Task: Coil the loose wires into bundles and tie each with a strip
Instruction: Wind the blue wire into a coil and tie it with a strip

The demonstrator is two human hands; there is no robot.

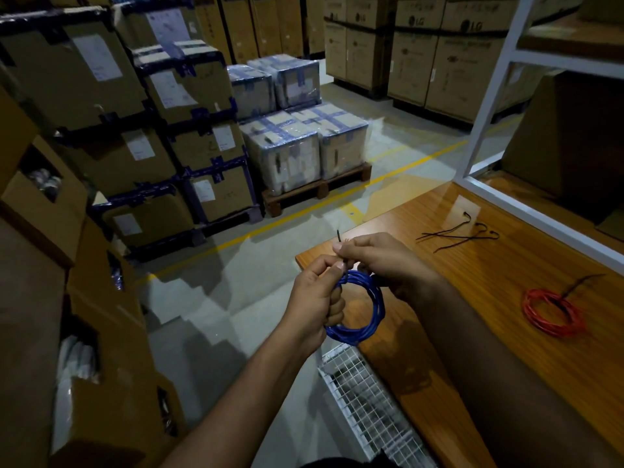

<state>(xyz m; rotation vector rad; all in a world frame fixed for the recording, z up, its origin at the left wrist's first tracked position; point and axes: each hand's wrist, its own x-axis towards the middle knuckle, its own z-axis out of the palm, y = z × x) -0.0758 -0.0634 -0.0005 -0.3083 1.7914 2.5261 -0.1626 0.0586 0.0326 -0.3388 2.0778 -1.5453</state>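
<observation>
A coil of blue wire (366, 315) hangs in front of the wooden table's near corner. My left hand (315, 300) grips the coil on its left side, fingers curled round the strands. My right hand (381, 261) pinches a thin black strip (339, 237) at the top of the coil; the strip's tip sticks up above my fingers. A red wire coil (553, 312) with a black strip tied round it lies on the table to the right. Several loose black strips (459, 235) lie further back on the table.
The wooden table (506, 349) runs along the right, with a white metal shelf frame (489, 106) behind it. A wire-mesh tray (368, 400) sits below the table edge. Stacked cardboard boxes (141, 130) and wrapped pallets (304, 143) fill the floor to the left and ahead.
</observation>
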